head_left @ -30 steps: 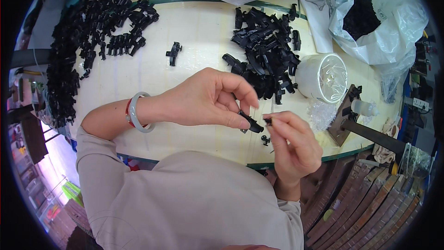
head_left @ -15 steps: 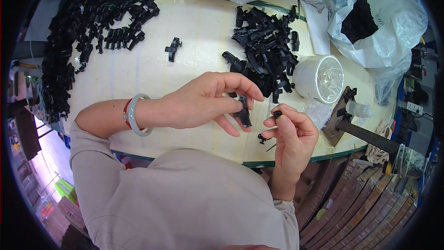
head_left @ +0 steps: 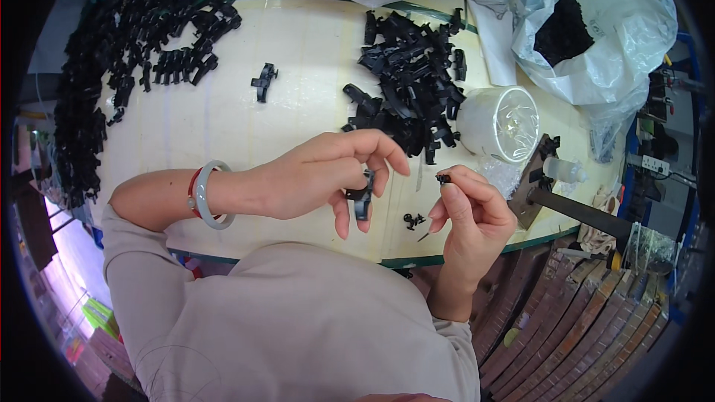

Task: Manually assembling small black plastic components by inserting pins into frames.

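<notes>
In the head view we are pinching a black moulded plastic clip point(head_left: 363, 195) in our left hand point(head_left: 316, 179), while our right hand point(head_left: 469, 212) is closing thumb and forefinger on a tiny black plastic pin point(head_left: 443, 178) at its three o'clock, apart. The loose heap of black plastic clips point(head_left: 410, 100) at twelve o'clock looks unfinished, and the long spread of black clips point(head_left: 119, 52) at ten o'clock seems done, so we judge ourselves midway.

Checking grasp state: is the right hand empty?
No, the right hand pinches a tiny black part at its fingertips, apart from the left hand.
</notes>
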Tool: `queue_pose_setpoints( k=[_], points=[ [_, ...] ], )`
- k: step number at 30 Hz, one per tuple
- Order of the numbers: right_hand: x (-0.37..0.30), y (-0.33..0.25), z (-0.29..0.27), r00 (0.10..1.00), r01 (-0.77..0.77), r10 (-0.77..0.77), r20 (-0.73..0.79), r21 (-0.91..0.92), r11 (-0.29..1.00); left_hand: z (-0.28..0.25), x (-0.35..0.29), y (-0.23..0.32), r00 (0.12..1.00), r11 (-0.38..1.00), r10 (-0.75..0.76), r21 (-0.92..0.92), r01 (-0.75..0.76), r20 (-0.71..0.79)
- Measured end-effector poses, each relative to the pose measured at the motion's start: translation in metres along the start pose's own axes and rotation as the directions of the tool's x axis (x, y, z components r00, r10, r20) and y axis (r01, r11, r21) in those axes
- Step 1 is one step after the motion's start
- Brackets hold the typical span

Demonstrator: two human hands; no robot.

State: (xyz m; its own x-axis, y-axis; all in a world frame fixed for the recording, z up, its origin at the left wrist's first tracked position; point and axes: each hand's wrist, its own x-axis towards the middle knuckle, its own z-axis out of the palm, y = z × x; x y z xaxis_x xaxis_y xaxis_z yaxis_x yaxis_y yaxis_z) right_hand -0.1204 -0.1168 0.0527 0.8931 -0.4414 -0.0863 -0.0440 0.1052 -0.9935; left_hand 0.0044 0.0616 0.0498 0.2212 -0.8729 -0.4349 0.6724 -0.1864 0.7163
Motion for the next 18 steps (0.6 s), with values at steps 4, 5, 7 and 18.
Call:
queue_pose_setpoints(
  k=[4,5,7,18],
  points=[
    [0.0,-0.01,-0.005,0.986,0.149,-0.165,-0.033,-0.283,0.947,-0.003,0.001,-0.001,0.999,0.985,-0.036,-0.171,0.037,0.008],
    [0.0,-0.015,-0.001,0.98,0.153,-0.184,-0.08,-0.293,0.944,-0.007,0.004,-0.001,0.999,0.991,-0.034,-0.128,0.033,-0.004],
    [0.008,-0.024,-0.001,0.966,0.224,-0.256,-0.046,-0.354,0.908,-0.006,-0.002,0.011,0.996,0.971,-0.039,0.231,0.055,-0.075],
    [0.106,-0.074,-0.024,0.864,0.345,-0.464,-0.196,-0.441,0.829,-0.008,0.077,0.086,0.581,-0.259,0.741,0.941,-0.218,0.338]
  ],
)
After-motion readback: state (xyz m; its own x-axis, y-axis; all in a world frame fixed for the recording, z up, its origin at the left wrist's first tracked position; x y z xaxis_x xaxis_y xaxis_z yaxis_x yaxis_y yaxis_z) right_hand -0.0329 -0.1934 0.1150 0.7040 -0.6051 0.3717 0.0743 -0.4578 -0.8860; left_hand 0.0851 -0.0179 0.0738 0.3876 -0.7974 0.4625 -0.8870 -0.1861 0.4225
